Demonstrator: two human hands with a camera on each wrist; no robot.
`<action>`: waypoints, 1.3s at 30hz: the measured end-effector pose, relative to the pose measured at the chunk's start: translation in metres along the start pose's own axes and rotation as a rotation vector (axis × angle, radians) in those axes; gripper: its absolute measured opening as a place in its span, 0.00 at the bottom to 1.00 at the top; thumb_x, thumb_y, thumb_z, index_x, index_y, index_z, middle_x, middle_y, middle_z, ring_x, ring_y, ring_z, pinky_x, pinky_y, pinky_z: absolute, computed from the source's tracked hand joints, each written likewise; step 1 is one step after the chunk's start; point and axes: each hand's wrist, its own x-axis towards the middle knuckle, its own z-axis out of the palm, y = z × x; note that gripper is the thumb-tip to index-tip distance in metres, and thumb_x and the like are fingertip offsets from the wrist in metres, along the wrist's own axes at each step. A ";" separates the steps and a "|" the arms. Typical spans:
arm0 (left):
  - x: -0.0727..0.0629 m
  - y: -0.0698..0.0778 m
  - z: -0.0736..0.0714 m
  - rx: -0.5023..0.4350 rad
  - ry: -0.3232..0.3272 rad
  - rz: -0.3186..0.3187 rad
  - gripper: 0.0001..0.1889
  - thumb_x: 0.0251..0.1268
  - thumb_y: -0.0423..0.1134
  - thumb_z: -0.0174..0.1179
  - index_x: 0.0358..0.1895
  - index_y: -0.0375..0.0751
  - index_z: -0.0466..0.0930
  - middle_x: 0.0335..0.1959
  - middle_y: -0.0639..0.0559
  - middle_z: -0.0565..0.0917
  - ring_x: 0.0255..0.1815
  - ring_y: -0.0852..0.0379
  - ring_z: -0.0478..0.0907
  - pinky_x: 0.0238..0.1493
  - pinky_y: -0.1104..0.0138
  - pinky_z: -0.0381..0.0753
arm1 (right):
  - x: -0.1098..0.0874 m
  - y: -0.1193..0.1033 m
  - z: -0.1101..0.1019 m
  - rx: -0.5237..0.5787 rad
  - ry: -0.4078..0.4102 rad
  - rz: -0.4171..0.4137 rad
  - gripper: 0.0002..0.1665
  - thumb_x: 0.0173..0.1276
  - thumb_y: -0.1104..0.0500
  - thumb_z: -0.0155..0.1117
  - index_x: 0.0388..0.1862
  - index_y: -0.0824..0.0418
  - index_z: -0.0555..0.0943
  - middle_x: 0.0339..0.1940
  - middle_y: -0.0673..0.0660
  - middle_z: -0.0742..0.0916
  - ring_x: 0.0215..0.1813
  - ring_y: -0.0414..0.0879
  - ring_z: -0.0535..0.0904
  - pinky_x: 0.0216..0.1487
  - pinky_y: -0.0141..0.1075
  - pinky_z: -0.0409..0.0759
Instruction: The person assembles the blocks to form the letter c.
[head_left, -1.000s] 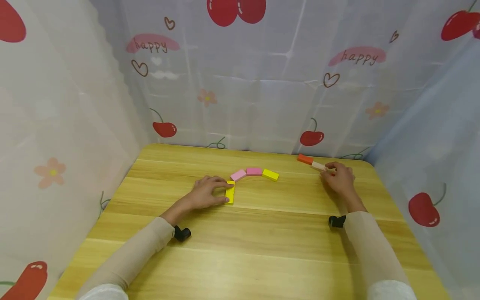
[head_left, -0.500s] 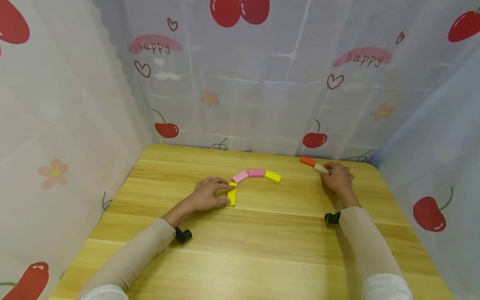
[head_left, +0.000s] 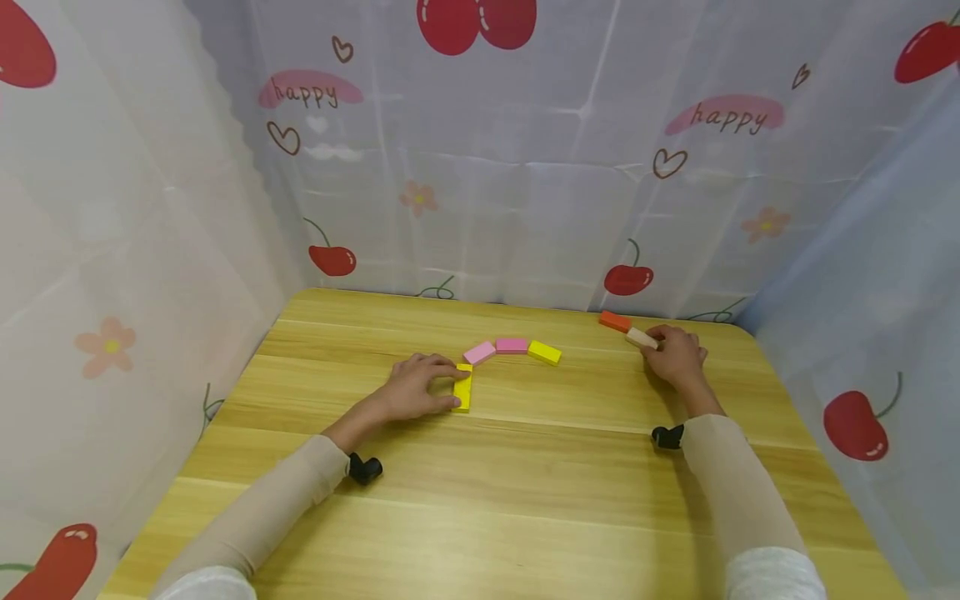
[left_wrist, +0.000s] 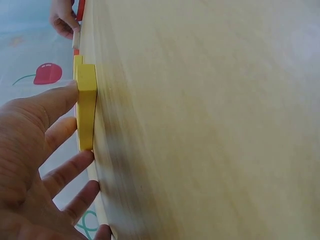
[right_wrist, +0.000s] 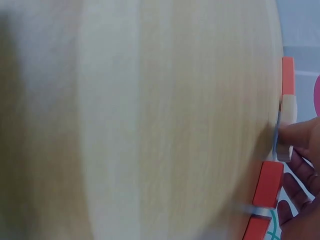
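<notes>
My left hand (head_left: 415, 388) pinches a yellow block (head_left: 463, 392), its thumb at the near end and a finger at the far end. The left wrist view shows this yellow block (left_wrist: 87, 107) lying on the table against the thumb and fingers. At the back right, my right hand (head_left: 677, 358) pinches the near end of a beige block (head_left: 641, 337). Its other end meets an orange-red block (head_left: 615, 321). In the right wrist view the thumb lies over the beige block (right_wrist: 288, 110), and more red blocks (right_wrist: 268, 184) sit beside the fingers, hidden by the hand in the head view.
A light pink block (head_left: 479, 353), a darker pink block (head_left: 512, 346) and another yellow block (head_left: 544, 352) curve rightward from the left hand's block. The wooden table (head_left: 480, 500) meets a printed curtain (head_left: 480, 225) at its back edge.
The right hand has shifted slightly left along the beige block, toward the orange-red one. My left hand keeps its place on the yellow block. The head view has moved a little.
</notes>
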 end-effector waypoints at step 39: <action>0.002 -0.002 0.001 0.007 0.000 0.006 0.28 0.73 0.61 0.68 0.73 0.66 0.81 0.77 0.51 0.78 0.77 0.40 0.68 0.73 0.35 0.62 | -0.058 -0.012 0.002 0.022 0.005 -0.255 0.21 0.72 0.54 0.74 0.55 0.66 0.82 0.51 0.68 0.87 0.49 0.59 0.70 0.48 0.47 0.65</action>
